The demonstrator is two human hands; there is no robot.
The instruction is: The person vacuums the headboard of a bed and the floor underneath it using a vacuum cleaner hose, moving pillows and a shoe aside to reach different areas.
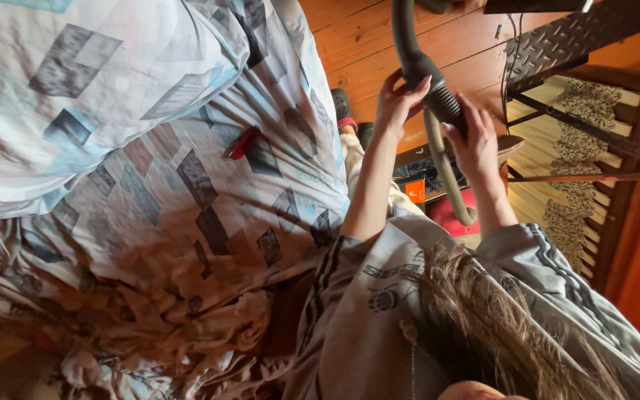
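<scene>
My left hand grips the dark vacuum hose just above its ribbed cuff. My right hand is closed round the cuff's lower end, where a beige curved tube joins it. The tube bends down toward a red vacuum body on the floor. The hose runs up and out of the top of the view. My grey sweatshirt sleeves and hanging hair fill the bottom right.
A bed with a rumpled patchwork-print duvet fills the left side, with a small red object lying on it. A wooden floor lies beyond. A slatted frame and a dark tread-plate panel stand at the right.
</scene>
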